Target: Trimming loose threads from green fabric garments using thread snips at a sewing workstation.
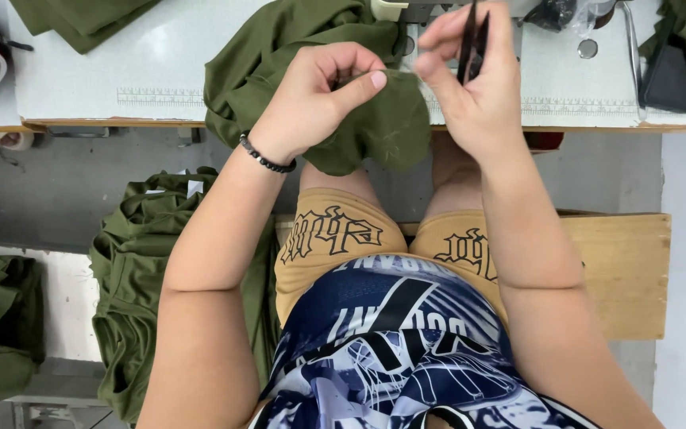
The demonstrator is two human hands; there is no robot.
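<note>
The olive green fabric (375, 131) hangs off the near edge of the tabletop (81, 87), bunched between both hands above the person's knees. The left hand (319, 99) is clamped on a fold of it, thumb pressed against curled fingers. Just to the right, the right hand (474, 79) grips a dark pair of thread snips (470, 40), held upright with its tips near the fabric's top edge. More green fabric (132, 286) is heaped beside the wooden bench (621, 270).
</note>
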